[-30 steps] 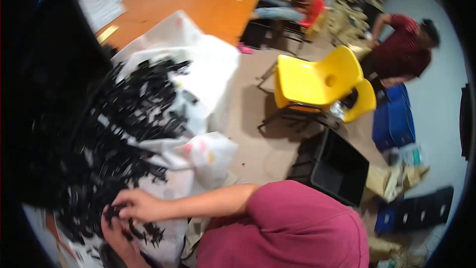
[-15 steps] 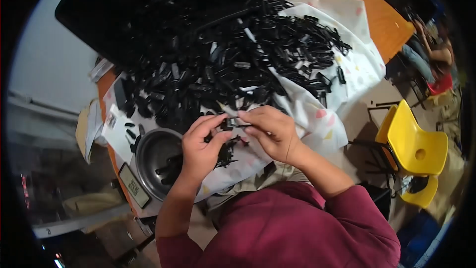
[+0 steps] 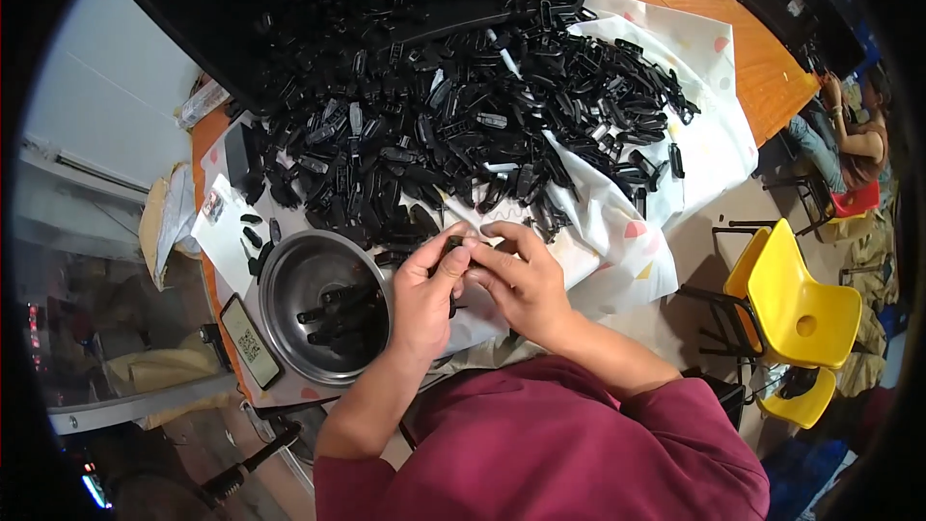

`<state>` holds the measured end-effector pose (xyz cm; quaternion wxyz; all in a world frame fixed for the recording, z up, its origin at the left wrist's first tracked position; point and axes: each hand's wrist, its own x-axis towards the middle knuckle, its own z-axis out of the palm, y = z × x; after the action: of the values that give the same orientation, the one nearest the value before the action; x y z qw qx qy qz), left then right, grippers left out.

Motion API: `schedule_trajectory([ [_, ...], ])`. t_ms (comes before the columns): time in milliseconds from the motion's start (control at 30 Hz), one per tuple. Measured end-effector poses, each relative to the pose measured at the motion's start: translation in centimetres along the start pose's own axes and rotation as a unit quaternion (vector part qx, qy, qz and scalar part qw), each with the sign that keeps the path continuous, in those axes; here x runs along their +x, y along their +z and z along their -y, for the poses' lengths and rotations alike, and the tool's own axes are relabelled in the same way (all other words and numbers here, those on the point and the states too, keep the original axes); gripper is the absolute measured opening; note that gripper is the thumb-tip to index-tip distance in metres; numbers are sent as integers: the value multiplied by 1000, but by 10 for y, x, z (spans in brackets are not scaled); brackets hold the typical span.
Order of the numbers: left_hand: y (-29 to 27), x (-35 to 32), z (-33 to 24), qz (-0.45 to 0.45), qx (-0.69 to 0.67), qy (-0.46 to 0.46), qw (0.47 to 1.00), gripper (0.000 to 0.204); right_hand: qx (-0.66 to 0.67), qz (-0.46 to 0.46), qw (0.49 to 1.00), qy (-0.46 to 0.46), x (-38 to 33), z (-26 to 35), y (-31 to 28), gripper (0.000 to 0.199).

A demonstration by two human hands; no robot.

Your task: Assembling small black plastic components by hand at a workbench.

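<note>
Above the near edge of the table, my left hand (image 3: 422, 299) and my right hand (image 3: 529, 289) meet fingertip to fingertip. Both are closed on a small black plastic part (image 3: 455, 244), mostly covered by the fingers, so its exact kind cannot be told. Just beyond them spreads a large heap of loose black plastic pieces (image 3: 415, 150), long and clip-like. To the left of my left hand stands a round metal bowl (image 3: 289, 270) with several black pieces (image 3: 338, 314) lying in it.
A big black bin (image 3: 203, 48) lies tipped at the back, its pieces spilling onto a patterned white cloth (image 3: 714, 116). A phone (image 3: 249, 342) and a white sheet (image 3: 220, 241) lie by the bowl. Yellow chairs (image 3: 805, 304) stand at right; another person (image 3: 858, 145) sits farther off.
My hands have drawn closer together around the black part, which showed more openly between the fingers before. The whole view has shifted a little, revealing more of the bowl.
</note>
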<state>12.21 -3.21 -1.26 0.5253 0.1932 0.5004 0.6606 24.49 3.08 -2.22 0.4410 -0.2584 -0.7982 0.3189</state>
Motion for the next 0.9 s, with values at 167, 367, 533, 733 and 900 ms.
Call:
schedule_trajectory([
  [167, -9, 7, -4, 39, -32, -33, 998, 24, 314, 106, 870, 365, -1, 3, 2, 23],
  [367, -5, 34, -26, 12, -46, -62, 997, 21, 383, 126, 838, 367, 23, -16, 18, 17],
  [533, -9, 38, -28, 72, -55, -59, 994, 21, 423, 32, 844, 330, 22, -7, 18, 15],
  [733, -6, 62, -40, -54, 26, -28, 998, 17, 110, 115, 975, 153, 45, -37, 6, 16],
  [900, -48, 115, -49, -21, 570, 168, 804, 12, -290, 117, 948, 55, 66, -82, 1, 15],
])
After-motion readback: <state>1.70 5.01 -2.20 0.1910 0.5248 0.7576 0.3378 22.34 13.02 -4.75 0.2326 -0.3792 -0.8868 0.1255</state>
